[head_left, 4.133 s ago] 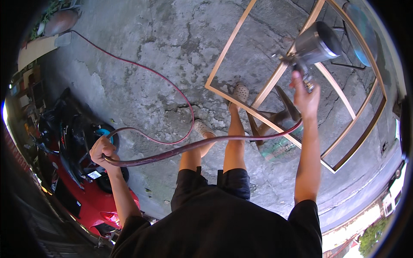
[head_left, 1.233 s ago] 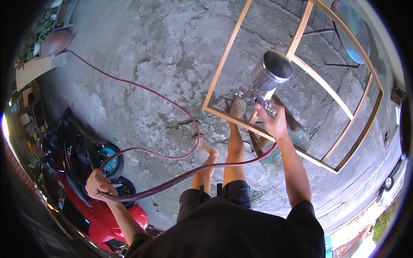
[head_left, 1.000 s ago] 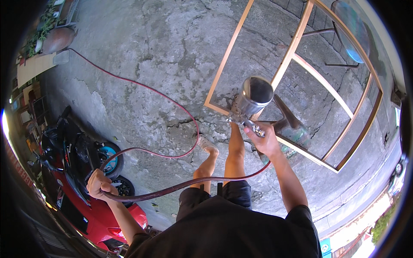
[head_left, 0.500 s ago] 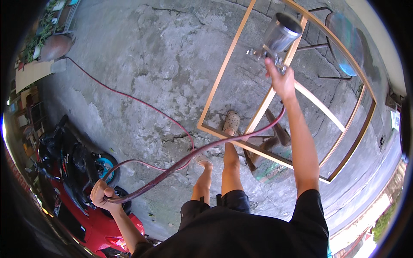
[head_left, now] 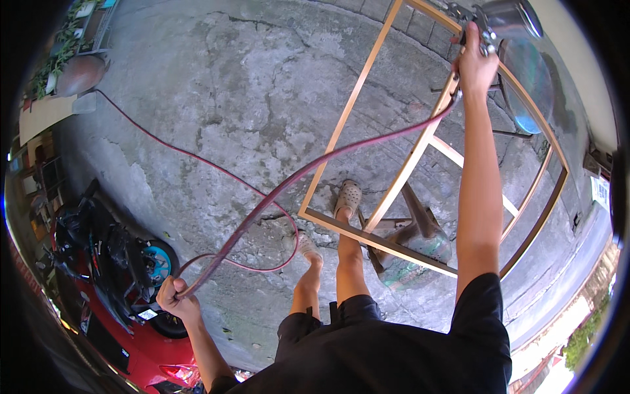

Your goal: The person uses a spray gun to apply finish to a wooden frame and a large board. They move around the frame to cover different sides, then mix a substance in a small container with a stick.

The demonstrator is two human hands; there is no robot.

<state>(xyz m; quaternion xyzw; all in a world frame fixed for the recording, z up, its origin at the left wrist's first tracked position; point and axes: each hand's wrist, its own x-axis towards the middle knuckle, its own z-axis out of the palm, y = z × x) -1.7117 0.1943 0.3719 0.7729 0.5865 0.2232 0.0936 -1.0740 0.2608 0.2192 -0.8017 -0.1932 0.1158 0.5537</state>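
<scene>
Gripping spray gun [head_left: 493,21], right fingers [head_left: 472,39] wrapped around

A hand has its widest way over the floor [head_left: 197,72] between the motorbike [head_left: 108,253] and the frame [head_left: 351,98], except where the hose [head_left: 308,167] strings slantwise across, hand to hand. Things get tight at the right hand [head_left: 478,71], with wooden bars close by and a bluish stool [head_left: 528,85] just beyond; lower down, another stool [head_left: 425,223] and the person's foot [head_left: 348,197] crowd the frame's openings.

Black short-sleeved shirt [head_left: 374,358], dark shorts [head_left: 358,311]; beige perforated clogs [head_left: 349,196]
</scene>
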